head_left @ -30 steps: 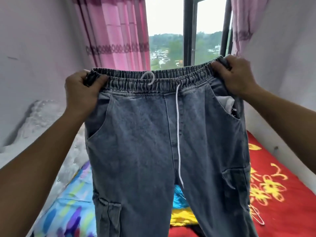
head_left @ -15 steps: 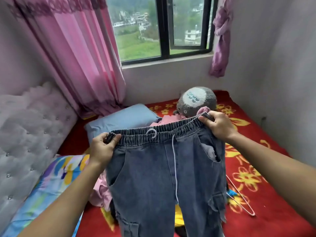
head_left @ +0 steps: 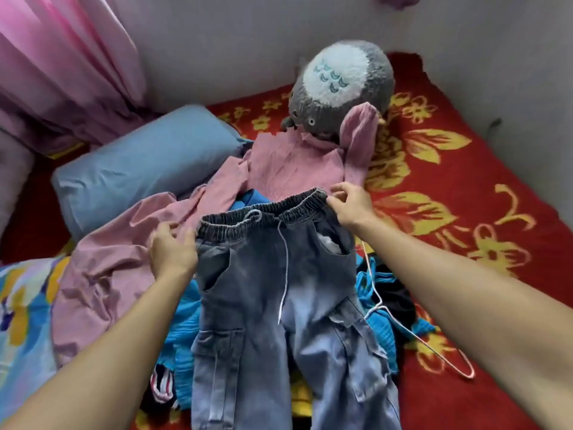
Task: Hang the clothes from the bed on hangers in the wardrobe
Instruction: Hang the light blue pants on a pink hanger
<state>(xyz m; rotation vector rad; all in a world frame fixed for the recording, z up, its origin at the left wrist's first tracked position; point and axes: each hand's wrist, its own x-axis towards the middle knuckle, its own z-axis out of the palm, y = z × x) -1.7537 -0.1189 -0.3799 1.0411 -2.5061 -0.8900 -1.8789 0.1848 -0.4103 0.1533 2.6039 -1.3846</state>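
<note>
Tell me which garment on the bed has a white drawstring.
The grey-blue denim trousers lying in front, on top of the pile; the pink shirt and bright blue garment show no drawstring.
</note>
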